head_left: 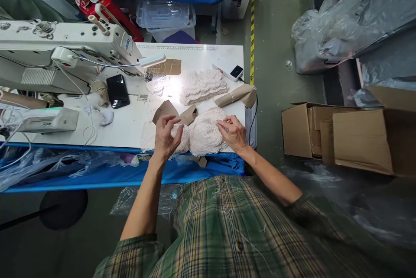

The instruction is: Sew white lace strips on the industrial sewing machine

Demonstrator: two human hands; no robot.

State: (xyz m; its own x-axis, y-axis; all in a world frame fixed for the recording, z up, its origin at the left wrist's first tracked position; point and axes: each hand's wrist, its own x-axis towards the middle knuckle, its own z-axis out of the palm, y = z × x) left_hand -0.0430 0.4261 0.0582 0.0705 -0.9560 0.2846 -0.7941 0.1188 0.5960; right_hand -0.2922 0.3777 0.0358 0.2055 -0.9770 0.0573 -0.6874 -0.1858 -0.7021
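1. The left hand (166,133) has its grip closed in a pinch on the near-left edge of the pale lace piece (203,133), thumb and fingertips gathered, wrist raised off the surface (130,124)
2. The right hand (232,133) lies on the right side of the same lace, fingers curled and pressing into it; its grip looks closed on the fabric, holding it down rather than lifting it
3. The lace piece sits at the near edge of the surface, between the two hands, bunched and partly draped over the front
4. Just beyond it lie tan paper pieces (172,111), touching the lace; farther back a stack of folded lace (203,85) and a tan roll (235,95) to the right
5. The sewing machine (65,50) stands to the left, its needle area lit, with a black phone (117,91) beside it
6. Judged from this: to handle the lace well, keep the right hand as the anchor and let the left draw the edge flat without stretching the open weave, keeping the loose paper clear of the folds
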